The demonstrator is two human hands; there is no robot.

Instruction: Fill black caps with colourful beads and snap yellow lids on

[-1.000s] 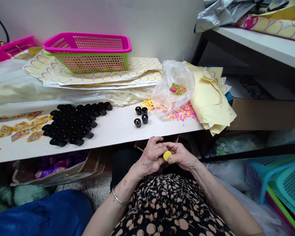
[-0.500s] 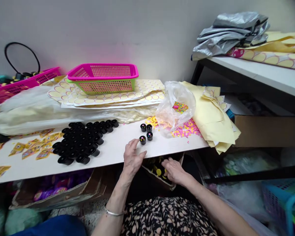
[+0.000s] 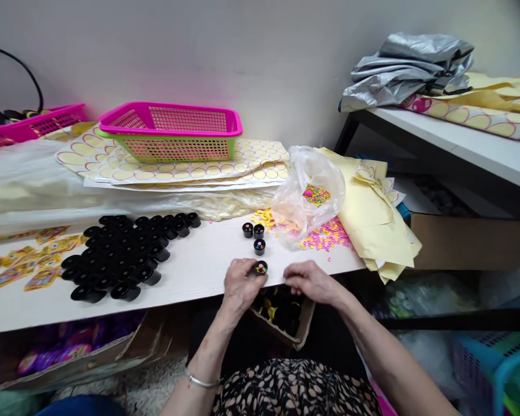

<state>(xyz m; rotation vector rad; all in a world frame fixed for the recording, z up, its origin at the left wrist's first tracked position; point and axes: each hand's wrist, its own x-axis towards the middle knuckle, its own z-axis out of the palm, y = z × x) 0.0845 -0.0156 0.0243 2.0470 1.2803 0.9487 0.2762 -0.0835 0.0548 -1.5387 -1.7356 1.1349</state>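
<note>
At the table's front edge, my left hand [image 3: 241,284] has its thumb and fingers around a small black cup [image 3: 260,268] with coloured beads in it. My right hand [image 3: 311,281] is just right of that cup, its fingers pinched together; what they hold, if anything, is hidden. Behind the held cup stand three similar cups, the nearest being an upright black cup [image 3: 259,247] with beads inside. Below my hands, under the table edge, sits a cardboard box [image 3: 304,326] containing black and yellow pieces.
Many black cups [image 3: 117,254] cluster on the left beside yellow printed cards [image 3: 47,260]. A clear plastic bag [image 3: 286,199] of coloured beads lies behind, with loose pink and yellow beads [image 3: 327,234] around it. A pink-and-green basket [image 3: 173,144] rests on patterned sheets; yellow paper [image 3: 364,214] lies right.
My left hand has taken hold of the nearest black cup and drawn it toward the front edge. My right hand has risen out of the box to table level, fingers pinched.
</note>
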